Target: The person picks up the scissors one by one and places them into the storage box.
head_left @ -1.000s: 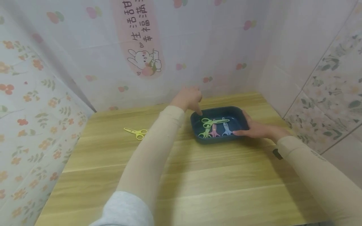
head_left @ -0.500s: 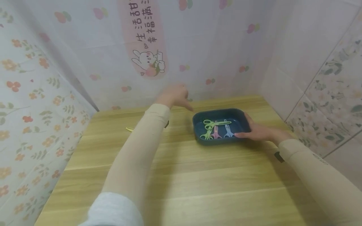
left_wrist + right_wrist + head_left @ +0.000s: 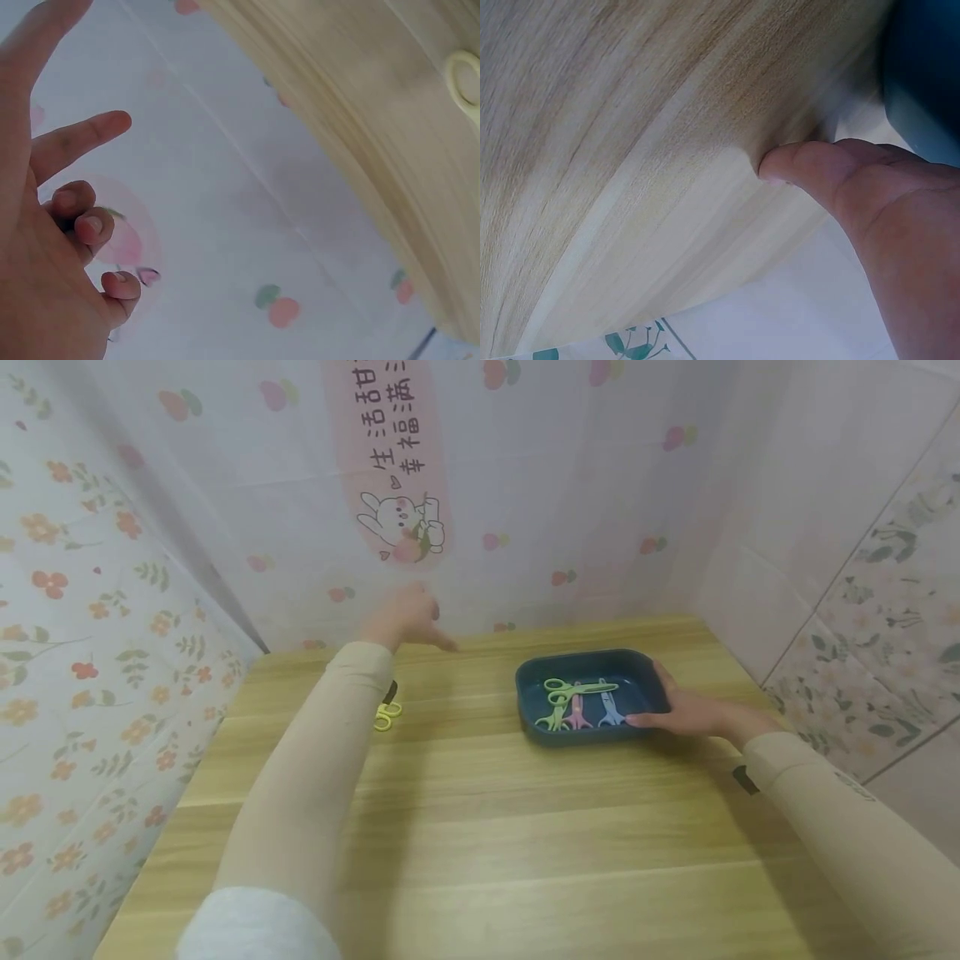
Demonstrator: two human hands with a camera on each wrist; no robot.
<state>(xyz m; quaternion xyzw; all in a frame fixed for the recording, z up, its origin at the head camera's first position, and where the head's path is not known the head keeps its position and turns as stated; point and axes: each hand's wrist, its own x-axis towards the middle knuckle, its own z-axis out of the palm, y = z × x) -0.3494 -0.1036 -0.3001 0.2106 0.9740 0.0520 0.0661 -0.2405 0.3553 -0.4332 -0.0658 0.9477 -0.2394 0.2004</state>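
Observation:
My left hand [image 3: 410, 620] is over the far left of the table and holds nothing. Its thumb and index finger extend while the other fingers curl loosely, as the left wrist view shows. Below it on the tabletop lie yellow scissors [image 3: 388, 716], partly hidden by the forearm; one handle loop [image 3: 452, 82] shows in the left wrist view. My right hand [image 3: 693, 712] holds the right end of a dark blue plastic box [image 3: 577, 739], thumb at its front corner. Inside lie green scissors [image 3: 558, 693] across another green pair [image 3: 553, 720], pink scissors [image 3: 577, 717] and blue scissors [image 3: 611, 714].
The wood-grain table [image 3: 480, 852] meets a printed curtain [image 3: 540, 485] at its back edge. Floral cloth [image 3: 90, 652] hangs on the left, and a tiled wall [image 3: 885, 610] stands on the right.
My left hand has moved left, away from the box, and the forearm now covers part of the yellow scissors. My right hand stays on the box; the scissors inside keep their places.

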